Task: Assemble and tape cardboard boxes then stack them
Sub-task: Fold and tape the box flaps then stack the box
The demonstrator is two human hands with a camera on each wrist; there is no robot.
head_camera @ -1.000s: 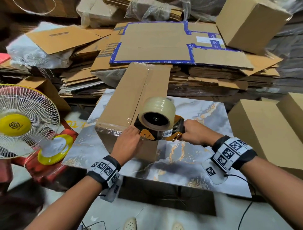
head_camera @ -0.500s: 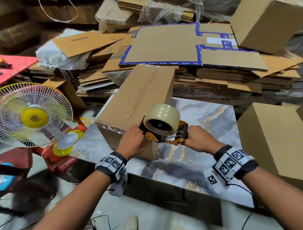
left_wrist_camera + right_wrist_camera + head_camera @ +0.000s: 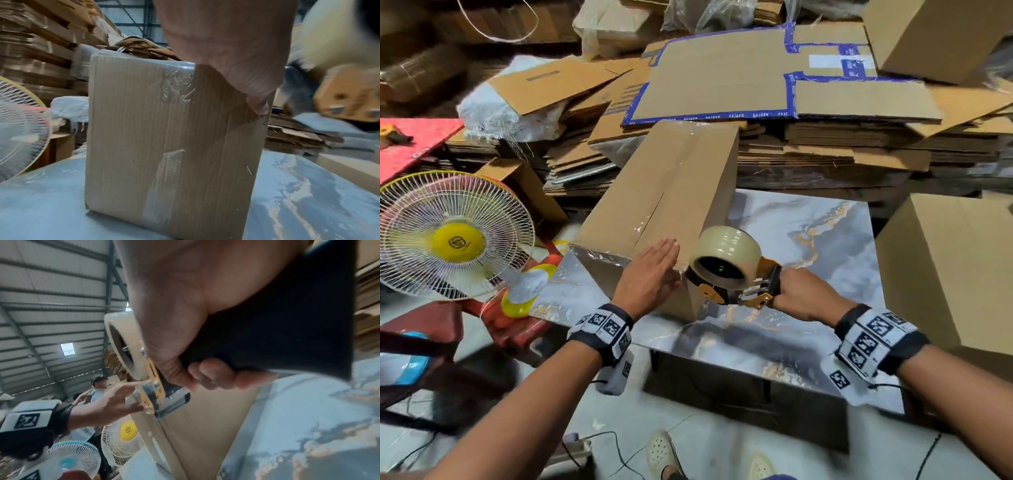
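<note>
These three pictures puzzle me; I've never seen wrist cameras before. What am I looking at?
No machine: a person is working with bare hands. One camera sits on the head, one on each wrist, looking along the fingers. On the marbled table stands a cardboard box with clear tape over its seam. The left hand lies flat, fingers straight, on the box's near top edge. The right hand has its grip round the handle of a tape dispenser, held against the box's near corner. A fan stands left; flat cardboard is piled behind.
</note>
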